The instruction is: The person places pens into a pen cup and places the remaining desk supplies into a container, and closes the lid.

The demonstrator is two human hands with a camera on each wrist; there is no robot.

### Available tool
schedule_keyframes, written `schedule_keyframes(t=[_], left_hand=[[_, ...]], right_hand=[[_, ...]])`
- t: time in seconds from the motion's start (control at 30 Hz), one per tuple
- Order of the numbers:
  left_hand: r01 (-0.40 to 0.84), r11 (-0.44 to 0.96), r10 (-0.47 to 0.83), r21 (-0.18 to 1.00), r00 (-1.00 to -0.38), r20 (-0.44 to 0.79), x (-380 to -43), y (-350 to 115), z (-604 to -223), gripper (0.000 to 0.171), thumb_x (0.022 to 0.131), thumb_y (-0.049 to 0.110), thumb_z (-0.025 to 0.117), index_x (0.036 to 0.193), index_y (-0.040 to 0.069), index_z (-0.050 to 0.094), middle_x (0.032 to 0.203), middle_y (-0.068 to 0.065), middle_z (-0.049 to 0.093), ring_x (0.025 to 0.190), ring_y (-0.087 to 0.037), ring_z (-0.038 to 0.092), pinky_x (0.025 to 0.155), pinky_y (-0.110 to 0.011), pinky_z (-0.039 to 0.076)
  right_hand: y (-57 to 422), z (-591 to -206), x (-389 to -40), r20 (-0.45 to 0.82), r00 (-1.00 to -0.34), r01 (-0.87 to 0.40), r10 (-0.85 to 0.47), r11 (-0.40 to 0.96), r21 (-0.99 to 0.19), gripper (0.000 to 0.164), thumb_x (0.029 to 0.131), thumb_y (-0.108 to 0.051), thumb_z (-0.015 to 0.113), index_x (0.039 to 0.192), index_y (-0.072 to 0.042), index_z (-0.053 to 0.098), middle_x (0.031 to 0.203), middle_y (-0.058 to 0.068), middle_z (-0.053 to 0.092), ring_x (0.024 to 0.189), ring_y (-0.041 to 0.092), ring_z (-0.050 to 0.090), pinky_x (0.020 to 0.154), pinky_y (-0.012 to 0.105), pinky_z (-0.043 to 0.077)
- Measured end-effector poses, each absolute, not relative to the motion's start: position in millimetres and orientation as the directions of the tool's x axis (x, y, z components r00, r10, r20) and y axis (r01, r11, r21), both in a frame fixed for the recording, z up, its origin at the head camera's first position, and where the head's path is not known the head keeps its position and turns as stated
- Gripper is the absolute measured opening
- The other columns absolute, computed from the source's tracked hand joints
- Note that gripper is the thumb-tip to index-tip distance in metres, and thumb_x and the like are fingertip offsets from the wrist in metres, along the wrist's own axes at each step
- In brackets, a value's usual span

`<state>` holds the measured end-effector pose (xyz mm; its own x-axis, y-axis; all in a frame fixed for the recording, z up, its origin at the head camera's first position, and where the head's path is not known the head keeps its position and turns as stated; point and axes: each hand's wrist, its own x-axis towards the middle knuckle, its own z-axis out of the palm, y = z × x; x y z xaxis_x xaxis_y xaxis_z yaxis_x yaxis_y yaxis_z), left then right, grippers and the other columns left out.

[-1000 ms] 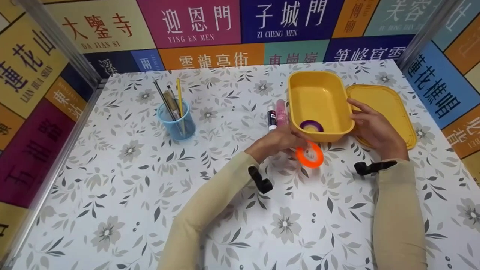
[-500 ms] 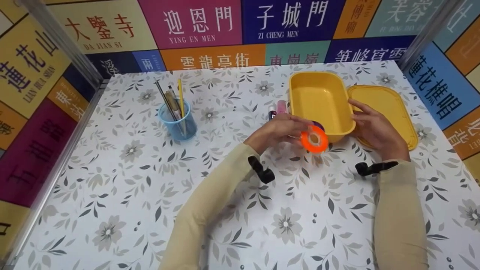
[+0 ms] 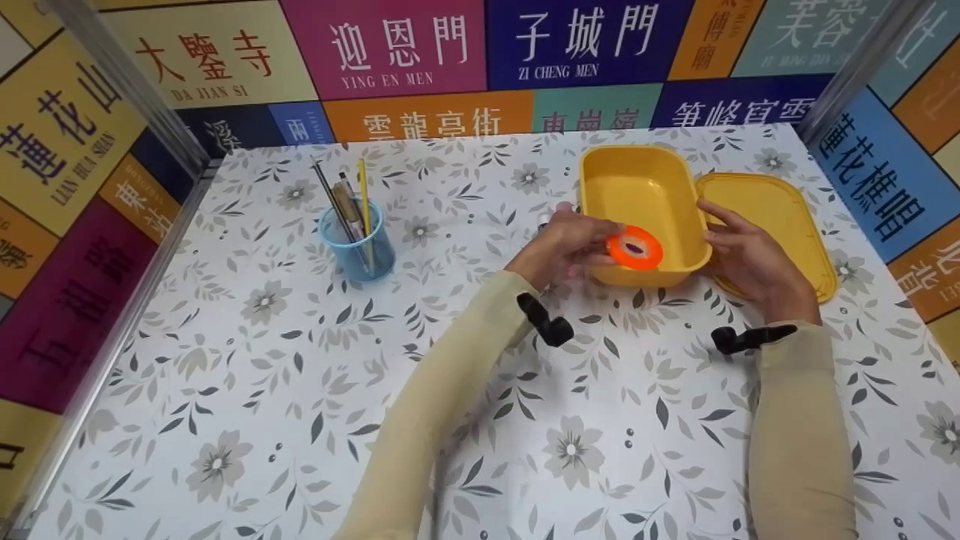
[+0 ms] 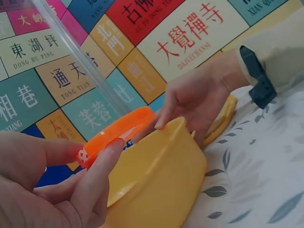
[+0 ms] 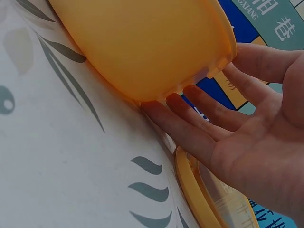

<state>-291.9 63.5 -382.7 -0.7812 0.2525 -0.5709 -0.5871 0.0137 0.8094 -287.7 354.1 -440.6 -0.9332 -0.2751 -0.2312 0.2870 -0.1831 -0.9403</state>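
Note:
My left hand (image 3: 566,238) pinches an orange tape roll (image 3: 652,250) between thumb and fingers over the near left corner of a yellow plastic box (image 3: 675,278). In the left wrist view, the orange tape roll (image 4: 118,127) is tilted above the box's rim. A bit of purple roll (image 3: 634,247) shows through its hole, inside the box. My right hand (image 3: 757,259) rests against the box's right side. In the right wrist view, its nearly straight fingers (image 5: 190,133) touch the outer wall, and its thumb lies near the rim.
A yellow lid (image 3: 772,217) lies right of the box, partly behind my right hand. A pink tube (image 3: 564,207) and a dark stick beside it are mostly hidden by my left hand. A blue mesh cup (image 3: 360,251) with pens and a pencil stands at left on the floral tabletop (image 3: 337,450).
My left hand has lifted the orange tape roll from in front of the box, up and away from me, over the box's near left corner. The right hand has stayed at the box.

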Motion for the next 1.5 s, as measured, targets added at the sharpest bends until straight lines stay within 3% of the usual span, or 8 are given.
schedule_keyframes(t=[0.13,0.3,0.5,0.73,0.93,1.1,1.27,1.5], left_hand=[[-0.608,0.016,0.198,0.794,-0.776,-0.599,-298,70,-373,0.017,0.09,0.015,0.075,0.097,0.004,0.063,0.077,-0.01,0.074,0.062,-0.022,0.074,0.058,-0.026,0.06],[-0.622,0.126,0.121,0.773,-0.764,-0.634,-300,70,-360,0.02,0.091,0.022,0.074,0.099,0.008,0.063,0.081,-0.006,0.075,0.064,-0.02,0.074,0.065,-0.024,0.06],[-0.627,0.164,0.084,0.762,-0.761,-0.644,-307,71,-353,0.022,0.09,0.025,0.073,0.105,0.012,0.062,0.091,-0.002,0.073,0.079,-0.016,0.073,0.085,-0.023,0.057],[-0.63,0.028,0.112,0.776,-0.77,-0.628,-314,85,-356,0.029,0.091,0.014,0.07,0.117,0.01,0.058,0.102,-0.006,0.067,0.085,-0.021,0.073,0.069,-0.028,0.062],[-0.577,-0.092,0.11,0.811,-0.816,-0.568,-316,96,-364,0.025,0.092,0.004,0.067,0.117,0.005,0.068,0.097,-0.006,0.069,0.082,-0.021,0.073,0.067,-0.031,0.063],[-0.57,-0.051,0.02,0.82,-0.821,-0.57,-320,105,-365,0.026,0.091,0.001,0.065,0.116,0.006,0.07,0.103,-0.005,0.066,0.083,-0.021,0.073,0.066,-0.027,0.062],[-0.564,-0.024,0.016,0.826,-0.826,-0.563,-320,119,-366,0.033,0.092,-0.003,0.062,0.124,0.006,0.066,0.105,-0.005,0.064,0.089,-0.021,0.068,0.068,-0.029,0.062],[-0.53,0.074,0.013,0.845,-0.846,-0.533,-312,139,-378,0.011,0.095,0.006,0.06,0.105,0.005,0.064,0.088,-0.005,0.061,0.073,-0.023,0.072,0.074,-0.036,0.063]], right_hand=[[354,-440,-288,-0.242,-0.932,0.295,-0.269,-0.177,-0.939,0.059,0.102,-0.011,0.055,0.156,-0.024,0.035,0.129,-0.002,0.065,0.112,0.015,0.067,0.092,0.031,0.059],[352,-440,-290,-0.266,-0.926,0.315,-0.268,-0.162,-0.935,0.059,0.101,-0.014,0.058,0.155,-0.028,0.038,0.14,0.001,0.056,0.118,0.015,0.064,0.093,0.03,0.058],[352,-439,-290,-0.296,-0.917,0.341,-0.266,-0.142,-0.929,0.06,0.1,-0.017,0.059,0.155,-0.03,0.037,0.152,0.004,0.044,0.124,0.016,0.058,0.095,0.029,0.057],[352,-440,-291,-0.299,-0.914,0.342,-0.274,-0.126,-0.931,0.062,0.101,-0.017,0.057,0.157,-0.03,0.034,0.159,0.009,0.035,0.138,0.023,0.046,0.095,0.028,0.056],[352,-439,-290,-0.291,-0.918,0.332,-0.269,-0.118,-0.936,0.061,0.101,-0.02,0.057,0.156,-0.031,0.034,0.157,0.01,0.038,0.139,0.025,0.045,0.096,0.029,0.056],[352,-437,-291,-0.285,-0.918,0.33,-0.275,-0.132,-0.935,0.06,0.101,-0.02,0.058,0.156,-0.03,0.035,0.154,0.008,0.044,0.133,0.022,0.053,0.096,0.03,0.057],[353,-437,-291,-0.294,-0.912,0.343,-0.286,-0.137,-0.929,0.058,0.102,-0.018,0.056,0.155,-0.031,0.037,0.152,0.005,0.045,0.137,0.023,0.048,0.097,0.029,0.056],[355,-437,-288,-0.3,-0.911,0.352,-0.284,-0.156,-0.923,0.058,0.102,-0.017,0.056,0.155,-0.031,0.037,0.142,-0.001,0.053,0.126,0.016,0.058,0.097,0.029,0.056]])
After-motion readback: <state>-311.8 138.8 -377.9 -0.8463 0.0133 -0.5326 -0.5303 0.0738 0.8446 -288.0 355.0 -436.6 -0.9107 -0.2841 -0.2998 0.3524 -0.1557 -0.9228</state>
